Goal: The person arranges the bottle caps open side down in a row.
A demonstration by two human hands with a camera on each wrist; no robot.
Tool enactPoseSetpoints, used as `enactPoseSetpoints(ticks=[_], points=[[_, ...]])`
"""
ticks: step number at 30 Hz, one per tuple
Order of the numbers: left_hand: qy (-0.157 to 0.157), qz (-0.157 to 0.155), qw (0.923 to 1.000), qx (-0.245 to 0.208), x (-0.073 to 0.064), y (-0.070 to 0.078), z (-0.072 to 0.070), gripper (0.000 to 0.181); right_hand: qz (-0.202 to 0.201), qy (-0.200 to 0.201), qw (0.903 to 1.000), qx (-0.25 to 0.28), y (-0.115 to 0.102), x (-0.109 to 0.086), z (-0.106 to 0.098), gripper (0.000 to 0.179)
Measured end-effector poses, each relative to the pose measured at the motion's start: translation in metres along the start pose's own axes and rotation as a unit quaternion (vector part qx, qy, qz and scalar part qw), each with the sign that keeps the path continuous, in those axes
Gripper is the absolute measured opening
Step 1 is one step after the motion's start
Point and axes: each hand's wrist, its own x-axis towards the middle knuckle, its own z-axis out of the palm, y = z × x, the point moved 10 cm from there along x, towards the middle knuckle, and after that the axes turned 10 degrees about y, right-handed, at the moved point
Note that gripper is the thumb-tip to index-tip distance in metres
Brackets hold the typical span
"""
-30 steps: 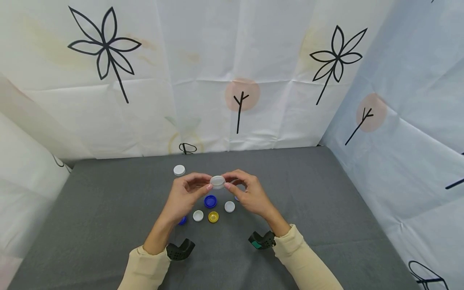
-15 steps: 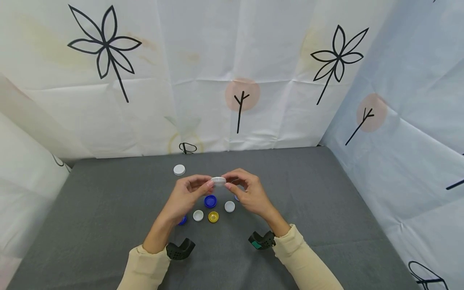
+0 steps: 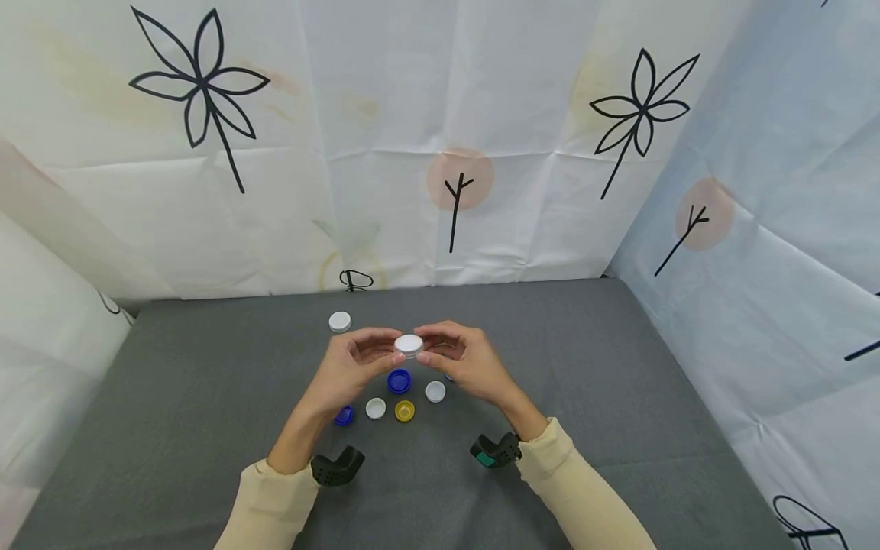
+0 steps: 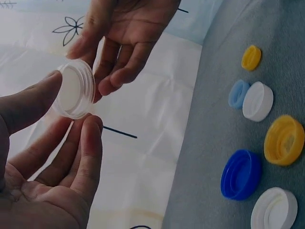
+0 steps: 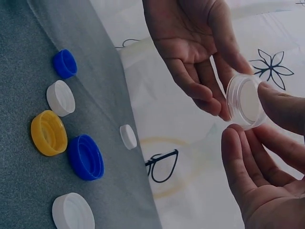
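Observation:
Both hands hold a small round clear plastic container (image 3: 409, 345) with a white flat face above the table. My left hand (image 3: 359, 359) pinches its left edge between thumb and fingers. On the opposite side, my right hand (image 3: 469, 363) pinches the rim with thumb and fingertips. The ridged clear wall of the container (image 4: 76, 89) shows in the left wrist view. Below the hands lie a blue cap (image 3: 399, 380), a white cap (image 3: 435, 392), a yellow cap (image 3: 404, 411) and another white cap (image 3: 375, 409).
A second blue cap (image 3: 344, 415) lies near the left wrist. Farther back is a white cap (image 3: 340, 321). The left wrist view also has a light blue cap (image 4: 238, 94) and a small yellow cap (image 4: 251, 57). Printed white cloth (image 3: 385, 153) hangs behind the grey table (image 3: 584, 344).
The clear container has turned over between the hands: a translucent face showed first, then its edge, now a white face. The right hand has shifted slightly left. The caps stay put.

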Motion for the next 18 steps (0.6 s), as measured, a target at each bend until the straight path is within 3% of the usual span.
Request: enactPoseSetpoints(ticks=[4,8,13,18], points=[[-0.002,0.042,0.9989,0.020,0.005,0.004,-0.003,0.035,0.027,0.002,0.9996,0.002,0.008,0.008,0.002,0.039],[-0.010,0.078,0.9937,0.080,0.017,0.004,-0.010,0.035,0.053,-0.004,0.9985,-0.010,0.019,0.021,0.006,0.040],[-0.029,0.094,0.9770,0.189,0.036,0.001,-0.019,0.036,0.070,-0.029,0.9963,-0.040,0.031,0.043,0.013,0.040],[-0.048,0.102,0.9561,0.271,0.058,-0.005,-0.027,0.038,0.094,-0.044,0.9874,-0.119,0.049,0.069,0.022,0.040]])
